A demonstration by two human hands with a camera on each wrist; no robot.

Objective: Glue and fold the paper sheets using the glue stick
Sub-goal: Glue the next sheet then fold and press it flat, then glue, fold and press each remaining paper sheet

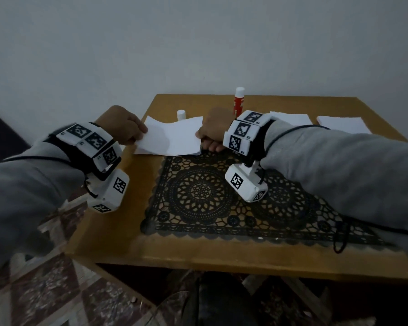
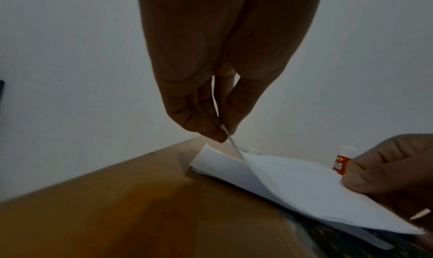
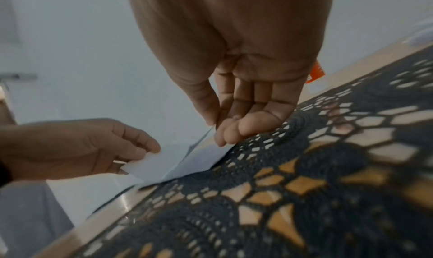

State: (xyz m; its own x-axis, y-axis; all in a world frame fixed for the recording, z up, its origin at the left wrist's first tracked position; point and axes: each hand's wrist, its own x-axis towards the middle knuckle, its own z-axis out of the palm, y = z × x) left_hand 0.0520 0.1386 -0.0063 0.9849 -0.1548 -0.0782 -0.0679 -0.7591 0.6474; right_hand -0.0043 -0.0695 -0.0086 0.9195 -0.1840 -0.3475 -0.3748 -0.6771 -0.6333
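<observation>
Paper sheet (image 1: 172, 135): folding over, lifted edge pinched by left hand (image 1: 125, 128) and right hand (image 1: 216, 130). Glue stick (image 1: 238, 101): upright behind, on table (image 1: 118, 231).

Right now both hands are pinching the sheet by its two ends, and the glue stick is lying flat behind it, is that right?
Not quite: the glue stick stands upright behind the sheet, as the head view shows. The left hand and right hand do pinch its two ends.

I read all three views as dim and grainy, with wide-angle bending at the edges. The black lace table mat (image 3: 328, 178) is blurred in the right wrist foreground.
</observation>
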